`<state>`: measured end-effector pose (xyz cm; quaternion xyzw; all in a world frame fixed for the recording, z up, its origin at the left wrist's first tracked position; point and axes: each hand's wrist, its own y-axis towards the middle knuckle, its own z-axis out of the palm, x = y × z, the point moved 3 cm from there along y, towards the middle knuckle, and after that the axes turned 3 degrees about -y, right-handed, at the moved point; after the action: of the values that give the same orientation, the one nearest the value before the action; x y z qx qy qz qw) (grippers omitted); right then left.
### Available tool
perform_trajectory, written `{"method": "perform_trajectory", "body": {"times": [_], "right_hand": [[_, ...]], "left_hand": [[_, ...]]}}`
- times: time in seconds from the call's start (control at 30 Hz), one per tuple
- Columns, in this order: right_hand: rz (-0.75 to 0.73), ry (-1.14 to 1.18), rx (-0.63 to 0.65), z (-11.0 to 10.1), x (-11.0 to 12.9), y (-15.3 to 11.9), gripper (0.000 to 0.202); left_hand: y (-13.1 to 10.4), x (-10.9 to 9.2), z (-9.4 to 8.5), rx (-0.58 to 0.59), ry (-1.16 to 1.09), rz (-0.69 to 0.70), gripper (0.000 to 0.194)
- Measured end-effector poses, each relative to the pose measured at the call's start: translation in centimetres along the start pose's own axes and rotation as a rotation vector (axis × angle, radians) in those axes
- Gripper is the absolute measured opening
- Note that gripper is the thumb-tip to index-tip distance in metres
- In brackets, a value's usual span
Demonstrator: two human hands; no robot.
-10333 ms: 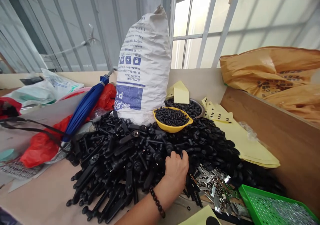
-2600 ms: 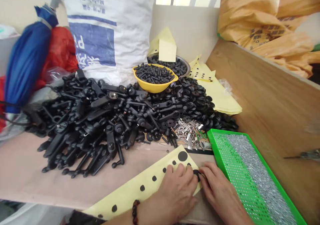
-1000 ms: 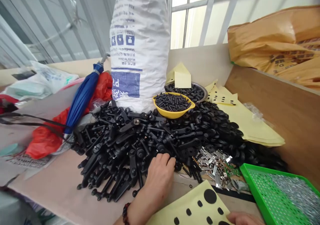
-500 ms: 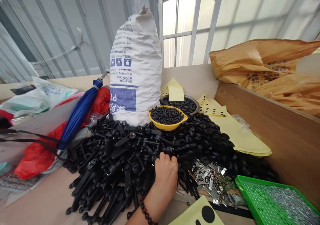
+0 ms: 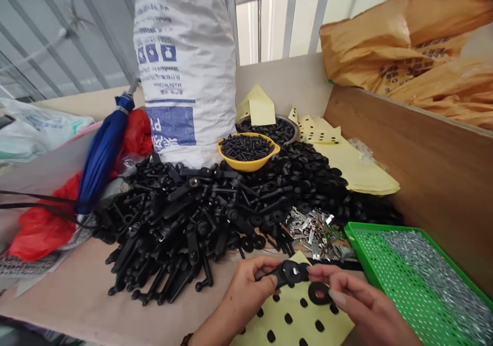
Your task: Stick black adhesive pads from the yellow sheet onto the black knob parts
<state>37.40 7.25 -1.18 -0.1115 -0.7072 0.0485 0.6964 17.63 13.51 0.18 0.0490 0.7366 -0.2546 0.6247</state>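
My left hand (image 5: 246,287) is closed around a black plastic handle (image 5: 290,272) with a wide round end, which points to the right. Between the fingertips of my right hand (image 5: 358,294) is a black ring-shaped disc (image 5: 319,293), just right of the handle's round end. Below both hands lies a yellow sheet (image 5: 288,318) dotted with black spots. A big heap of similar black handles (image 5: 181,212) spreads to the left and beyond the hands. Round black discs (image 5: 308,174) are piled behind, and flat metal clips (image 5: 311,228) lie in a small pile.
A green perforated tray (image 5: 381,274) holding small metal pieces stands at the right. Behind the heap are a yellow bowl (image 5: 248,165) of black screw-like parts and a white sack (image 5: 188,79). A blue umbrella (image 5: 102,153) lies left; a wooden board (image 5: 419,130) borders the right.
My left hand has come back from the heap toward the front, now with a handle. The right hand has come into view with a ring-shaped disc. The view has tilted downward.
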Motion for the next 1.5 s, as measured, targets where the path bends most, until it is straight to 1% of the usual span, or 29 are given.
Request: {"method": "perform_trajectory", "body": {"times": [0.03, 0.07, 0.13, 0.17, 0.23, 0.3, 0.4, 0.6, 0.73, 0.83, 1.07, 1.2, 1.5], "right_hand": [[0.029, 0.032, 0.03, 0.2, 0.1, 0.1, 0.03], [0.054, 0.068, 0.047, 0.5, 0.0, 0.3, 0.03], [0.088, 0.134, 0.058, 1.0, -0.5, 0.4, 0.031], [0.103, 0.153, 0.054, 1.1, -0.8, 0.4, 0.032], [0.122, 0.161, 0.06, 1.4, -1.3, 0.4, 0.032], [0.128, 0.149, 0.077, 1.5, -1.6, 0.3, 0.033], [0.13, 0.135, 0.092, 1.5, -1.7, 0.4, 0.032], [0.152, 0.137, 0.066, 1.3, -1.9, 0.5, 0.032], [0.172, 0.144, 0.07, 1.4, -2.1, 0.5, 0.033], [0.178, 0.157, 0.081, 1.4, -2.1, 0.5, 0.033], [0.161, 0.133, 0.099, 1.4, -2.3, 0.4, 0.031], [0.155, 0.113, 0.102, 1.4, -2.2, 0.5, 0.031], [0.134, 0.083, 0.091, 1.4, -2.2, 0.5, 0.03]], "left_hand": [[-0.2, 0.7, 0.7, 0.029, -0.037, -0.036, 0.032], [-0.4, 1.2, 1.2, 0.033, -0.032, -0.054, 0.036], [-0.5, 1.8, 1.8, 0.045, 0.058, -0.045, 0.041], [-0.6, 2.0, 2.0, 0.071, 0.105, -0.039, 0.041], [-0.5, 2.1, 2.1, 0.153, 0.145, -0.049, 0.039], [-0.4, 2.2, 2.2, 0.226, 0.119, -0.093, 0.034], [0.0, 2.0, 2.3, 0.265, 0.065, -0.129, 0.03], [-0.2, 0.8, 2.5, 0.287, 0.032, -0.142, 0.029], [-0.8, -0.4, 2.3, 0.304, 0.007, -0.119, 0.029], [-1.0, -0.9, 2.2, 0.311, 0.008, -0.099, 0.026], [-1.0, -0.7, 2.1, 0.325, 0.069, -0.118, 0.026], [-1.1, -0.9, 2.2, 0.341, 0.041, -0.098, 0.023], [-1.2, -1.1, 2.1, 0.337, 0.056, -0.111, 0.02]]}}
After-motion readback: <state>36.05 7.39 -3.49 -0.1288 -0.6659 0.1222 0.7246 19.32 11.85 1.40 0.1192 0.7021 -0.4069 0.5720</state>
